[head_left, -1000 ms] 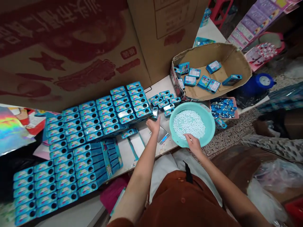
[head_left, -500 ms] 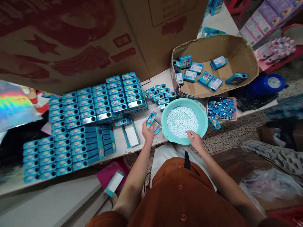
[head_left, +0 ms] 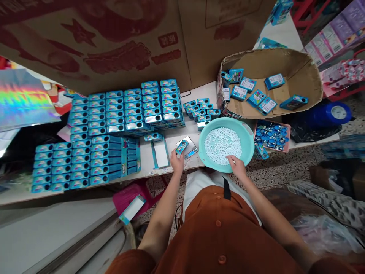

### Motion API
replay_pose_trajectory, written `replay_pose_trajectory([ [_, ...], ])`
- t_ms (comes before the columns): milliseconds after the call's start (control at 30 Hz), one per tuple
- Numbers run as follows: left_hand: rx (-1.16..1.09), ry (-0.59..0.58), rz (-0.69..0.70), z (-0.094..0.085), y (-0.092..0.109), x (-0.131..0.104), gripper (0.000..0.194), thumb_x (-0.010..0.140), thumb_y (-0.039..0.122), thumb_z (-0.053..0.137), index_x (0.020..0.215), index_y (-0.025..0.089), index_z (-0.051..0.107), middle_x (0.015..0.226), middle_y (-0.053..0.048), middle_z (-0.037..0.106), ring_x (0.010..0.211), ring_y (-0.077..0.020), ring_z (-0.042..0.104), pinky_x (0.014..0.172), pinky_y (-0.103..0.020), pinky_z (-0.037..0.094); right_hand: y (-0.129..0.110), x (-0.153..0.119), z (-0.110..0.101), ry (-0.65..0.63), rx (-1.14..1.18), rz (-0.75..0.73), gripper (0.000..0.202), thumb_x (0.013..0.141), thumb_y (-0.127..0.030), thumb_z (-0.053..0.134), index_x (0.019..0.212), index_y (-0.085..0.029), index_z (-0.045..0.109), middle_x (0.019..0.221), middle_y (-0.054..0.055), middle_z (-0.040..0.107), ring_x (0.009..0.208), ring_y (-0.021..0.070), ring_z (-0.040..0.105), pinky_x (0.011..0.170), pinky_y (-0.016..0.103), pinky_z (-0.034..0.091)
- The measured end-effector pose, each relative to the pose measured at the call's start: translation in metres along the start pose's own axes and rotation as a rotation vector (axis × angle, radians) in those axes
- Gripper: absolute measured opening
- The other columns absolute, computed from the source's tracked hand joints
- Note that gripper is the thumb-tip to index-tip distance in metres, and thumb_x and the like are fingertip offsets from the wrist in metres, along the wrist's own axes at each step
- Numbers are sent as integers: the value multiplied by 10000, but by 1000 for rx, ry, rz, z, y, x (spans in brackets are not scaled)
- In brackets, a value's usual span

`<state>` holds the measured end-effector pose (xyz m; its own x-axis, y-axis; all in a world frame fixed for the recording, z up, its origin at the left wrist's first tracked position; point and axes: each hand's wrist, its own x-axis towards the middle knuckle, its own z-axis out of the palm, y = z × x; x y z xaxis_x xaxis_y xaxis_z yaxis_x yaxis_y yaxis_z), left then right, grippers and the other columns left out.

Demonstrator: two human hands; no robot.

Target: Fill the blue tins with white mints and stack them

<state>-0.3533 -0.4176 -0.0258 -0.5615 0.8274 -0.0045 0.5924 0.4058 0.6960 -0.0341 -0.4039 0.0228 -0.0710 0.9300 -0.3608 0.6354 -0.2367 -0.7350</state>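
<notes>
A small blue box with a dark round hole [head_left: 181,147] is held upright in my left hand [head_left: 177,161], over a silver tin [head_left: 192,143] on the table. My right hand [head_left: 237,166] is at the near right part of a mint-green basin [head_left: 202,151], its fingers pinched at the edge of a heap of small white pellets [head_left: 224,144]. What those fingertips hold is too small to make out. Left of my left hand, a blue-edged white tray [head_left: 161,154] lies beside stacked blue boxes [head_left: 114,114].
Behind the basin stands a cut cardboard box [head_left: 302,82] with loose blue boxes. A pink container [head_left: 287,141] of blue and silver caps adjoins the basin. A tall carton [head_left: 196,45] walls the back. A magenta stool [head_left: 125,199] is below the table.
The view has shifted, so the table's contents appear further right. My left hand has shifted slightly down off the silver tin, which shows more. My right hand remains at the pellets.
</notes>
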Motion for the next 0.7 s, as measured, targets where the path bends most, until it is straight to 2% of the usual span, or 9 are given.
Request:
replay_pose_trajectory([
  [67, -5, 21, 36, -6, 5, 0, 352, 833, 372, 589, 1116, 164, 578, 1047, -114, 631, 1019, -253, 594, 907, -388, 472, -2, -3, 0, 7, 22, 15, 383, 892, -459, 414, 982, -227, 705, 1056, 58, 713, 946, 253, 643, 847, 341, 456],
  [133, -15, 56, 114, -20, 18, -3, 355, 830, 370, 600, 1115, 160, 578, 1041, -115, 628, 1029, -249, 588, 914, -387, 470, -4, -3, 2, 16, 75, 37, 379, 887, -460, 422, 966, -223, 707, 1061, 57, 711, 971, 251, 635, 864, 341, 447],
  [267, -94, 79, 347, -58, 61, -18, 384, 819, 291, 622, 1176, 171, 546, 1113, -119, 617, 1082, -235, 578, 949, -393, 461, -11, 3, 11, 59, 227, 102, 393, 859, -479, 444, 911, -199, 714, 992, 65, 716, 963, 247, 627, 832, 330, 452],
  [367, -174, 46, 495, -75, 93, -29, 466, 818, 218, 614, 1265, 196, 484, 1196, -114, 604, 1141, -231, 565, 987, -409, 450, -19, 11, 19, 104, 315, 158, 413, 835, -485, 449, 886, -180, 724, 815, 62, 704, 836, 227, 629, 735, 309, 462],
  [433, -166, -11, 540, -73, 107, -32, 464, 825, 203, 604, 1274, 200, 486, 1196, -111, 613, 1138, -232, 572, 983, -405, 456, -23, 15, 22, 123, 360, 194, 423, 824, -482, 448, 886, -173, 728, 703, 48, 667, 751, 208, 614, 682, 295, 454],
  [500, -120, -85, 548, -65, 115, -33, 421, 838, 213, 595, 1252, 195, 518, 1155, -111, 636, 1092, -232, 594, 953, -390, 473, -26, 18, 23, 136, 391, 223, 419, 811, -478, 452, 875, -171, 731, 649, 37, 637, 706, 195, 597, 657, 285, 445],
  [700, -76, -151, 595, -37, 116, -28, 396, 851, 249, 592, 1239, 190, 540, 1135, -119, 650, 1061, -241, 604, 937, -395, 470, -21, 20, 20, 187, 419, 269, 390, 779, -455, 460, 833, -181, 732, 642, 30, 633, 703, 190, 585, 655, 277, 439],
])
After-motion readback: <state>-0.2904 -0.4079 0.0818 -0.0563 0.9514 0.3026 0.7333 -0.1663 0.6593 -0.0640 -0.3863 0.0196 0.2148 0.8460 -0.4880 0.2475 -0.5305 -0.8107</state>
